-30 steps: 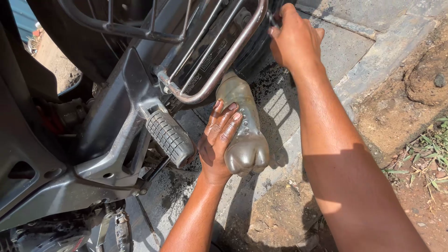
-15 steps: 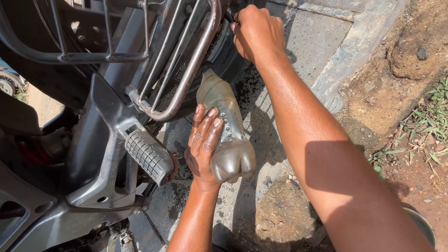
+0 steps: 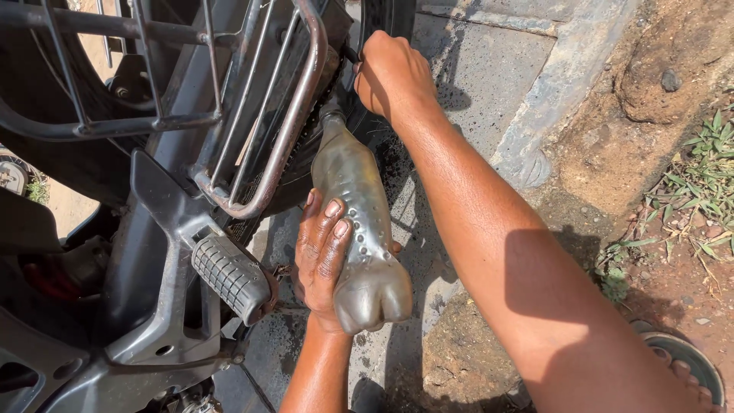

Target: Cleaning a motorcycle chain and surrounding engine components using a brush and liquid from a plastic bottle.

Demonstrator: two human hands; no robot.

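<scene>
My left hand point(image 3: 321, 256) grips a grimy, oil-stained plastic bottle point(image 3: 359, 222), tipped so that its neck points up and into the dark machinery of a motorcycle point(image 3: 145, 252). The bottle's bumpy base faces me. My right hand point(image 3: 390, 76) is closed on a dark part of the motorcycle near the rear wheel, just above the bottle's neck; what it holds is hidden by the fingers. A ribbed rubber footpeg point(image 3: 229, 277) sticks out just left of my left hand.
A curved metal guard rail point(image 3: 294, 115) and a wire rack point(image 3: 115, 92) rise at the upper left. Oil-stained concrete paving point(image 3: 474, 84) lies under the bottle. Dirt and grass point(image 3: 688, 191) run along the right. A sandalled foot point(image 3: 688, 371) shows at the bottom right.
The view has shifted closer. The bottle and my left hand have moved slightly up toward the machinery, with the neck now tucked under my right hand.
</scene>
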